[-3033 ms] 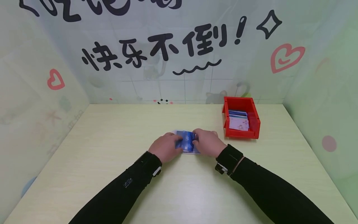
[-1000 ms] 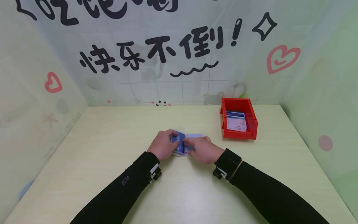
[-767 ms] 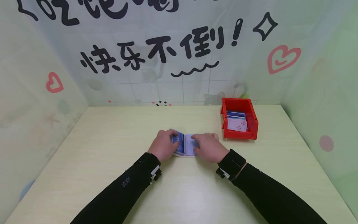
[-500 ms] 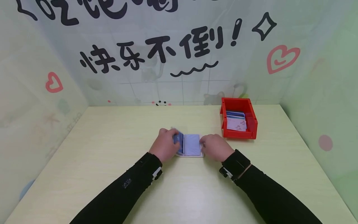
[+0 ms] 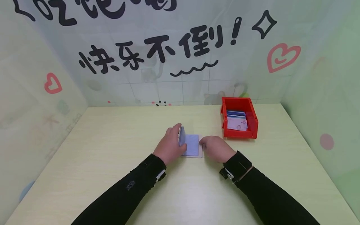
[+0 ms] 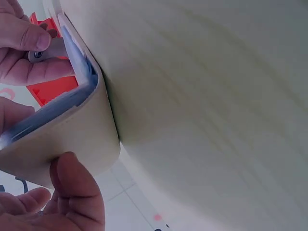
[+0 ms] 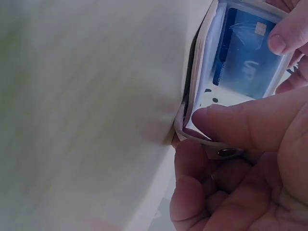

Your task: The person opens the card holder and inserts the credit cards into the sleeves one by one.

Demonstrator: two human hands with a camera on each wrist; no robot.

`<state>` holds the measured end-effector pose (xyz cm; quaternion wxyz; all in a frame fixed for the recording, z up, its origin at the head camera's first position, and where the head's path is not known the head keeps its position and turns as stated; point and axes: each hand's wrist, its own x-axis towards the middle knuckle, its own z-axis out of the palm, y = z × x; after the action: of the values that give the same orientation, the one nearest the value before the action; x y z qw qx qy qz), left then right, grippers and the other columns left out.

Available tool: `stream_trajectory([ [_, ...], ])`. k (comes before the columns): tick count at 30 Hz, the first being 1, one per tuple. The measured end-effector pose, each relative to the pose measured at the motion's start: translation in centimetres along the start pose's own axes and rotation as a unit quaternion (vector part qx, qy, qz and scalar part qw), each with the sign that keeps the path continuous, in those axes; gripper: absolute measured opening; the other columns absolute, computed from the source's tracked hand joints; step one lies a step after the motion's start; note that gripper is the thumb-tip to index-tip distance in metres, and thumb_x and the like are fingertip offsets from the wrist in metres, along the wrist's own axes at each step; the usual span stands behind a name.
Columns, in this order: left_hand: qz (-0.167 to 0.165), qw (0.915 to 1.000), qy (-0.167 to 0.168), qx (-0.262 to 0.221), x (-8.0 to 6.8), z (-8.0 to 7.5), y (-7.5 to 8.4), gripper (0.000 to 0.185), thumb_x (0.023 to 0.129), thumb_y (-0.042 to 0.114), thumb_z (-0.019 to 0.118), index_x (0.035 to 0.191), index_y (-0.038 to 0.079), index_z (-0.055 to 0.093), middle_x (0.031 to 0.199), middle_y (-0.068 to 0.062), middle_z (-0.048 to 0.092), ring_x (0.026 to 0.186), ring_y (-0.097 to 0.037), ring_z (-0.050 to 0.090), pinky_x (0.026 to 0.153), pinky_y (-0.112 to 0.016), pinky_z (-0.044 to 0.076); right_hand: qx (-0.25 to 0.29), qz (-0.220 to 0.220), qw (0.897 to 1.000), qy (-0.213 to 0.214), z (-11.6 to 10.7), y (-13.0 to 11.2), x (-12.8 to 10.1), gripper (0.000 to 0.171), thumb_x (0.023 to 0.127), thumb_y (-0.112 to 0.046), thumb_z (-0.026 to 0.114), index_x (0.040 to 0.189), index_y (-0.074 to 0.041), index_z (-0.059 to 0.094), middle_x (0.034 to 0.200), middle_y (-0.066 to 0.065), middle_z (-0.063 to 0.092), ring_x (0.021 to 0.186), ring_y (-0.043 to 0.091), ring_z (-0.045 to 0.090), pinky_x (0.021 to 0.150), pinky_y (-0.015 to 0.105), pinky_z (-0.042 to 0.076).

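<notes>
A cream card holder (image 5: 192, 145) with clear sleeves stands half folded on the table. My left hand (image 5: 171, 145) grips its left half, which is tilted up almost upright. In the left wrist view the fingers press the outside of the cream cover (image 6: 82, 139), with the stacked sleeves (image 6: 53, 115) on the inner side. My right hand (image 5: 216, 148) pinches the right edge, where a strap with a metal snap (image 7: 227, 152) shows in the right wrist view. A blue bank card (image 7: 245, 57) lies in a sleeve there, the left thumb over its edge.
A red plastic bin (image 5: 239, 133) stands at the back right of the pale wooden table (image 5: 98, 156). Several cards (image 5: 237, 122) lean inside it. Printed cloth walls (image 5: 126, 81) enclose the table at the back and on both sides.
My left hand has raised the left half of the holder and tipped it rightward. My right hand has moved from the sleeves in the middle out to the right edge. The bin stays put.
</notes>
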<state>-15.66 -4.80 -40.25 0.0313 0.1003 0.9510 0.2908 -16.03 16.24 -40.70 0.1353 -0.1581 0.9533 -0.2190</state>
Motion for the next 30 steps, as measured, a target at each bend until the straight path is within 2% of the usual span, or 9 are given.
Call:
stream_trajectory([
  [8, 0.020, 0.9996, -0.017, 0.009, 0.2, 0.7, 0.3, 0.078, 0.095, 0.027, 0.078, 0.159, 0.005, 0.038, 0.142, -0.016, 0.057, 0.110, -0.025, 0.059, 0.105, -0.042, 0.055, -0.001, -0.005, 1.000, -0.017, -0.5, -0.3, -0.1, 0.041, 0.103, -0.011, 0.066, 0.143, -0.006, 0.064, 0.141, 0.014, 0.067, 0.136, 0.036, 0.060, 0.116, 0.052, 0.047],
  [11, 0.028, 0.9991, -0.026, 0.019, 0.3, 1.0, 0.5, 0.077, 0.095, 0.029, 0.078, 0.158, 0.004, 0.041, 0.145, -0.017, 0.056, 0.113, -0.026, 0.060, 0.108, -0.043, 0.054, 0.006, -0.006, 1.000, -0.020, -0.7, -0.3, -0.1, 0.042, 0.103, -0.010, 0.065, 0.145, -0.006, 0.063, 0.142, 0.015, 0.066, 0.137, 0.037, 0.059, 0.116, 0.052, 0.047],
  [18, 0.048, 0.9948, -0.054, 0.071, 0.4, 1.3, 1.1, 0.071, 0.093, 0.037, 0.080, 0.150, 0.003, 0.054, 0.149, -0.016, 0.058, 0.122, -0.028, 0.063, 0.113, -0.041, 0.051, 0.019, -0.005, 0.999, -0.029, -1.0, -0.2, 0.0, 0.045, 0.102, -0.007, 0.065, 0.147, -0.006, 0.061, 0.144, 0.014, 0.065, 0.138, 0.036, 0.058, 0.117, 0.051, 0.046],
  [22, 0.070, 0.9887, -0.075, 0.110, 0.4, 1.5, 1.3, 0.067, 0.092, 0.041, 0.081, 0.143, 0.002, 0.060, 0.146, -0.016, 0.059, 0.124, -0.029, 0.062, 0.112, -0.040, 0.051, 0.026, 0.000, 0.999, -0.037, -1.2, -0.3, 0.2, 0.044, 0.101, -0.007, 0.066, 0.145, -0.005, 0.062, 0.140, 0.014, 0.067, 0.134, 0.034, 0.060, 0.117, 0.050, 0.047],
  [25, 0.087, 0.9838, -0.099, 0.121, 0.6, 1.5, 1.3, 0.065, 0.090, 0.043, 0.082, 0.138, 0.002, 0.064, 0.144, -0.016, 0.058, 0.123, -0.029, 0.061, 0.110, -0.038, 0.052, 0.033, 0.006, 0.999, -0.041, -1.4, -0.3, 0.3, 0.039, 0.100, -0.009, 0.069, 0.138, -0.006, 0.065, 0.132, 0.012, 0.069, 0.123, 0.030, 0.063, 0.112, 0.047, 0.052],
  [28, 0.094, 0.9812, -0.125, 0.113, 1.0, 1.3, 1.1, 0.065, 0.089, 0.046, 0.081, 0.136, 0.004, 0.064, 0.145, -0.015, 0.055, 0.123, -0.029, 0.060, 0.106, -0.036, 0.053, 0.048, 0.015, 0.997, -0.052, -1.6, -0.2, 0.3, 0.029, 0.098, -0.009, 0.071, 0.127, -0.009, 0.069, 0.121, 0.009, 0.069, 0.108, 0.025, 0.062, 0.097, 0.040, 0.059],
  [30, 0.091, 0.9806, -0.142, 0.100, 1.3, 0.9, 0.8, 0.064, 0.091, 0.044, 0.077, 0.140, 0.005, 0.063, 0.148, -0.015, 0.052, 0.127, -0.030, 0.058, 0.106, -0.037, 0.052, 0.053, 0.020, 0.997, -0.060, -1.8, -0.1, 0.4, 0.024, 0.097, -0.009, 0.071, 0.121, -0.011, 0.070, 0.115, 0.008, 0.068, 0.102, 0.024, 0.060, 0.087, 0.035, 0.058],
])
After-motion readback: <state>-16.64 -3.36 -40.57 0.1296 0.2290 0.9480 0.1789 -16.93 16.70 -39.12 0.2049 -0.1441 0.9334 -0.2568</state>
